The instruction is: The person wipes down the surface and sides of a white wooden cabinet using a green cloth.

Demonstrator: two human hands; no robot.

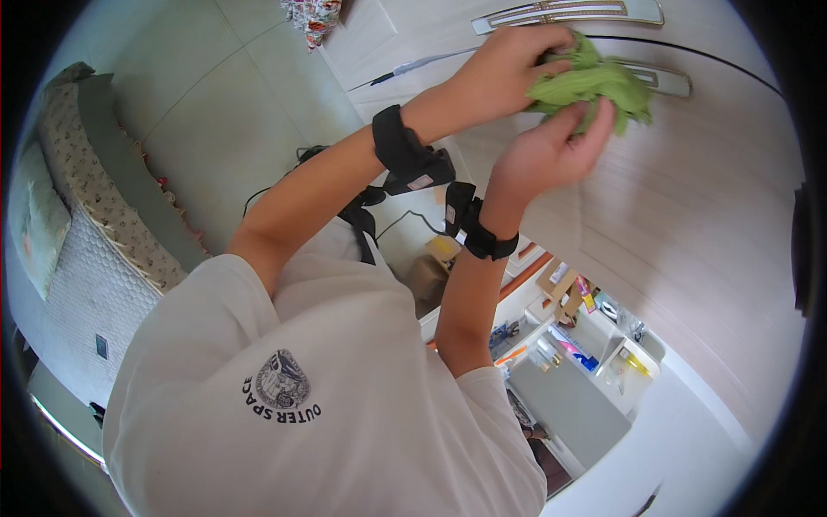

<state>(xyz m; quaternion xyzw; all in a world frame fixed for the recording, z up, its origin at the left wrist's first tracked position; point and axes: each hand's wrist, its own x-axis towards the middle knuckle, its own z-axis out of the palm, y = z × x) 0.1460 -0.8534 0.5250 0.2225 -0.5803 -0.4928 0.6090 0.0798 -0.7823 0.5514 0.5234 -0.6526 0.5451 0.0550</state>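
A crumpled green cloth (594, 86) is bunched between my two hands, in front of a pale wood-grain cabinet door (672, 181). My left hand (521, 69) grips its left side, with the fingertips partly hidden in the folds. From below, my right hand (560, 151) pinches the cloth's lower edge between thumb and fingers. Just behind the cloth is a long metal handle (676, 84), its left part covered. Another ornate handle (568, 13) lies above it, across a dark gap between the panels.
Black straps with small boxes circle both my wrists. A bed (95, 284) with a quilted cover stands at the left, beside a tiled floor (215, 95). At lower right, a desk (564, 401) carries boxes and small items in white compartments. Black cables hang near my body.
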